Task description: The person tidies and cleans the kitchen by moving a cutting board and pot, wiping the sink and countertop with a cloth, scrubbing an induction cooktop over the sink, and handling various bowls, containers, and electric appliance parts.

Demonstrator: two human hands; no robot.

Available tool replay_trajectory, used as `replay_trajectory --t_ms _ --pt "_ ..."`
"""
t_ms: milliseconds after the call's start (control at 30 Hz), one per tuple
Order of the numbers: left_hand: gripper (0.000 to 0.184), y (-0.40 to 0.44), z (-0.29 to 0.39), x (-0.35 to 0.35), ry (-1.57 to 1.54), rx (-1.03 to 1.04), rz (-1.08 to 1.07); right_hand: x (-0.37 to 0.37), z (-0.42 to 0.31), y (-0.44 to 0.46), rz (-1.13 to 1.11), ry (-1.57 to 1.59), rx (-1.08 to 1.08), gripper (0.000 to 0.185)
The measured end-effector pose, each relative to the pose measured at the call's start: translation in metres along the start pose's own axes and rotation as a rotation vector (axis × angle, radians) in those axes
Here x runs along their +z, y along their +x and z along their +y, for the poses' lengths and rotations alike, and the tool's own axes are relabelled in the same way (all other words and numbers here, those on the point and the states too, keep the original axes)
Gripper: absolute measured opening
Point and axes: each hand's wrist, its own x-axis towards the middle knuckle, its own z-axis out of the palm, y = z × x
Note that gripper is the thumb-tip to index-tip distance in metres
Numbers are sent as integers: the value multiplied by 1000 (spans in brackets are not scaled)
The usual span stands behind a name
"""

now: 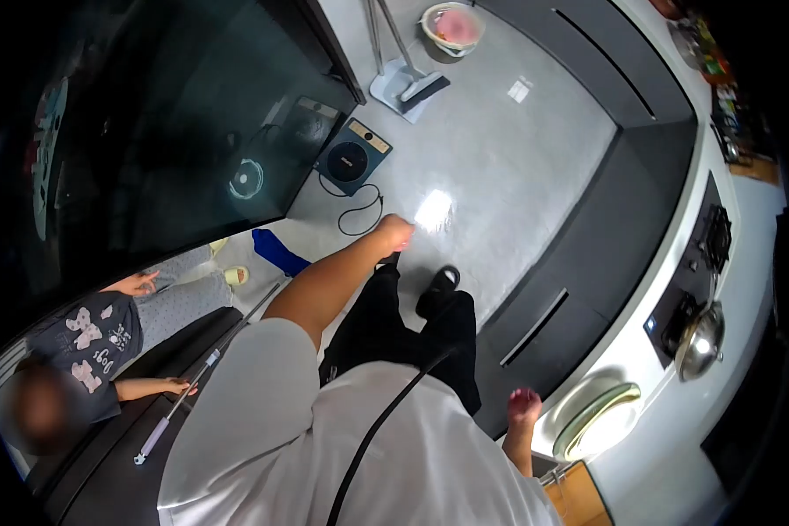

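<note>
Left hand curled above the floor, right hand beside the table

In the head view, the left hand (396, 232) is stretched forward, fingers curled into a fist; whether anything is gripped inside cannot be told. The right hand (524, 405) is held low at the near right, close to a green-rimmed dish (590, 422) on the white table (609, 349); its fingers are blurred, so how far they are spread cannot be told.

Just beyond the left hand, on the floor (517, 167), a looped black cord (380, 203) is seen beside a dark blue appliance (353, 158). The appliance's long axis is slanted from near left to far right, with its gold panel turned to the far right. Small lettering on its round black disc cannot be read.

At the left, a long pole (212, 358) is held by another person's hand (180, 386); it is slanted likewise, its lavender handle at the near left. "dogs" can be read on that person's dark shirt (92, 337).
</note>
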Motion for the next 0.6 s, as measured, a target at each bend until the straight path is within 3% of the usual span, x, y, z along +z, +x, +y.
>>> replay_trajectory --t_ms 133,333,467,567,600 --pt "19 54 -47 -87 -56 -21 108 204 -16 19 -316 -359 -5 16" --pt "58 181 -119 -159 -310 -242 571 437 7 144 -509 -684 -103 39" --pt "86 310 -185 -204 -511 -202 766 515 26 252 -567 -689 -165 43" --pt "101 339 -172 -221 -649 -174 767 543 36 317 -560 -714 -164 43" --pt "92 372 -188 -232 -607 -154 810 550 39 338 -558 -724 -172 43"
